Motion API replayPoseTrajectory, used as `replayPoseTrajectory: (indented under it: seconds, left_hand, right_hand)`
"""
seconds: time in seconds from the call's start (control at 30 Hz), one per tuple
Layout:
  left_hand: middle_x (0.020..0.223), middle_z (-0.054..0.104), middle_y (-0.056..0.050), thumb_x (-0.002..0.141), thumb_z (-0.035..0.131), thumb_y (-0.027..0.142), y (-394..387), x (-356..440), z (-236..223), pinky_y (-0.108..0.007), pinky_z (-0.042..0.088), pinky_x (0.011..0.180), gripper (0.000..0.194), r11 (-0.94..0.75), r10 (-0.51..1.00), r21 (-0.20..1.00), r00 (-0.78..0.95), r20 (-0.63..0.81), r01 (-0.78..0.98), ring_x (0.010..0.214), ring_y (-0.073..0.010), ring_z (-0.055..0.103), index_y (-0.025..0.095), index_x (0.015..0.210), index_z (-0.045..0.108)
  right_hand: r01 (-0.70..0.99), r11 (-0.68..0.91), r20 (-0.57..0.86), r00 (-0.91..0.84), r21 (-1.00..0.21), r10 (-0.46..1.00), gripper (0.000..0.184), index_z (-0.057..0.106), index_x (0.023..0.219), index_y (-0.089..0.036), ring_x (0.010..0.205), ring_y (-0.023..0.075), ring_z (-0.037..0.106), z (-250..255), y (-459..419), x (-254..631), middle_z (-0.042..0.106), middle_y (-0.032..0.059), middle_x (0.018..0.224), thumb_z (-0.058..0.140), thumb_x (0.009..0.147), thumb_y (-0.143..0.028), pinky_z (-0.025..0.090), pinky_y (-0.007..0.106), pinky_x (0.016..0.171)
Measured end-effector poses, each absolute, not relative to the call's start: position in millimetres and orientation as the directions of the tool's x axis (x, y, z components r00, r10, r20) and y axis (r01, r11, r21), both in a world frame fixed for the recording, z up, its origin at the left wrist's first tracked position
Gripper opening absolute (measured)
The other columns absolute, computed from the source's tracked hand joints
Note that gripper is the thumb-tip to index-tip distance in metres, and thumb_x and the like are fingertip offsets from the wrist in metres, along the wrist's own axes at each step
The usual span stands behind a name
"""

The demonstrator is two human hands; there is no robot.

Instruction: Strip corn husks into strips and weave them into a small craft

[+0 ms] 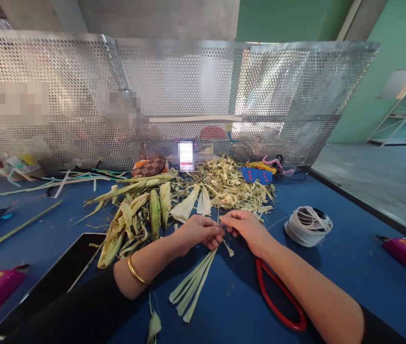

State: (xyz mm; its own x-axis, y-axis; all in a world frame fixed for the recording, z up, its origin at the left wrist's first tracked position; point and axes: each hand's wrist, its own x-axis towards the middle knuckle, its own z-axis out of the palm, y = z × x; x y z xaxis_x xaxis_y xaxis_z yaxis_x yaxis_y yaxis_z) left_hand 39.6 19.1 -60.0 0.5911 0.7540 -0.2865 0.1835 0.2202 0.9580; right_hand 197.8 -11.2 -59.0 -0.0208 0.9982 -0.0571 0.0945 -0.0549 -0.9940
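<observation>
Husk strips (192, 283) are gripped in the left hand (201, 231) above a blue table (335, 272)

In the head view, a blue tabletop is spread beneath both hands. Beyond them, its far side is closed off by a perforated metal panel (177, 71). Farther off, to the right of the right hand (244, 229), a green wall (389, 52), a bare grey floor (360, 160) and a pale shelf rack (403, 117) are seen.

The narrow, pale strips are held by their gathered upper end in the left hand, its thumb and fingers pinched around them; their loose ends are fanned out below that hand, toward the wearer. The right hand's thumb and fingertips are pressed together just beside the left fingertips; whatever is pinched there is too small to tell.

Just beyond the hands, a heap of shredded husk (224, 181) is piled, and to the left of the left hand whole husks (127, 224) are strewn. A spool of white string (306, 227) is set to the right of the right hand, and a red looped handle (278, 306) is partly covered by the right forearm. Left of the left forearm, a black tray (54, 282) is laid.
</observation>
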Motion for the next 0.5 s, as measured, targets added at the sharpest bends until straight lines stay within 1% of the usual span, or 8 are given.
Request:
replayPoseTrajectory:
  seconds: [0.17, 0.27, 0.33, 0.4, 0.47, 0.5]
  left_hand:
    - [0.060, 0.064, -0.002, 0.059, 0.073, 0.041, 18, 40, -57, -0.023, 0.048, 0.054, 0.031, 0.235, 0.710, 0.954, 0.638, -0.299, 0.185, 0.051, -0.0094, 0.058, 0.012, 0.071, 0.067]
    - [0.058, 0.063, 0.000, 0.055, 0.076, 0.040, 16, 42, -58, -0.023, 0.048, 0.053, 0.032, 0.209, 0.740, 0.956, 0.606, -0.291, 0.203, 0.050, -0.0093, 0.057, 0.013, 0.070, 0.066]
    - [0.057, 0.062, 0.001, 0.056, 0.075, 0.039, 15, 43, -59, -0.021, 0.046, 0.050, 0.030, 0.196, 0.770, 0.960, 0.575, -0.278, 0.202, 0.048, -0.0083, 0.055, 0.014, 0.066, 0.064]
    - [0.056, 0.061, 0.001, 0.059, 0.073, 0.038, 15, 43, -60, -0.019, 0.042, 0.046, 0.027, 0.195, 0.792, 0.962, 0.548, -0.270, 0.192, 0.046, -0.0071, 0.053, 0.014, 0.065, 0.062]
    - [0.056, 0.060, 0.001, 0.061, 0.071, 0.036, 16, 43, -60, -0.017, 0.038, 0.042, 0.024, 0.197, 0.806, 0.965, 0.532, -0.261, 0.175, 0.046, -0.0062, 0.051, 0.015, 0.065, 0.062]
    - [0.057, 0.060, 0.001, 0.062, 0.071, 0.035, 17, 43, -60, -0.016, 0.036, 0.041, 0.023, 0.200, 0.810, 0.966, 0.528, -0.256, 0.162, 0.046, -0.0057, 0.050, 0.015, 0.066, 0.062]
  right_hand:
    - [0.139, -0.054, -0.056, -0.011, -0.989, 0.998, 0.027, 0.057, 0.053, -0.017, 0.047, 0.0092, 0.042, -61, -12, 196, 0.051, -0.0030, 0.048, 0.063, 0.068, -0.039, 0.030, 0.023, 0.047]
    - [0.163, -0.037, -0.043, -0.029, -0.986, 0.999, 0.028, 0.057, 0.052, -0.017, 0.047, 0.0093, 0.042, -61, -13, 195, 0.049, -0.0031, 0.047, 0.061, 0.069, -0.037, 0.031, 0.023, 0.047]
    - [0.177, -0.010, -0.017, -0.037, -0.984, 0.999, 0.026, 0.063, 0.060, -0.017, 0.049, 0.0102, 0.045, -59, -12, 197, 0.051, -0.0027, 0.049, 0.058, 0.073, -0.038, 0.033, 0.023, 0.049]
    - [0.215, 0.039, 0.035, -0.023, -0.976, 0.999, 0.027, 0.068, 0.077, -0.017, 0.053, 0.0119, 0.050, -54, -12, 202, 0.058, -0.0007, 0.058, 0.052, 0.077, -0.039, 0.036, 0.023, 0.051]
    - [0.308, 0.097, 0.093, -0.027, -0.946, 0.995, 0.030, 0.068, 0.090, -0.019, 0.057, 0.0134, 0.055, -48, -11, 208, 0.065, 0.0018, 0.071, 0.048, 0.081, -0.040, 0.039, 0.024, 0.052]
    - [0.369, 0.125, 0.113, -0.054, -0.921, 0.992, 0.031, 0.068, 0.091, -0.019, 0.059, 0.0142, 0.057, -45, -11, 211, 0.066, 0.0025, 0.074, 0.049, 0.081, -0.040, 0.040, 0.025, 0.053]
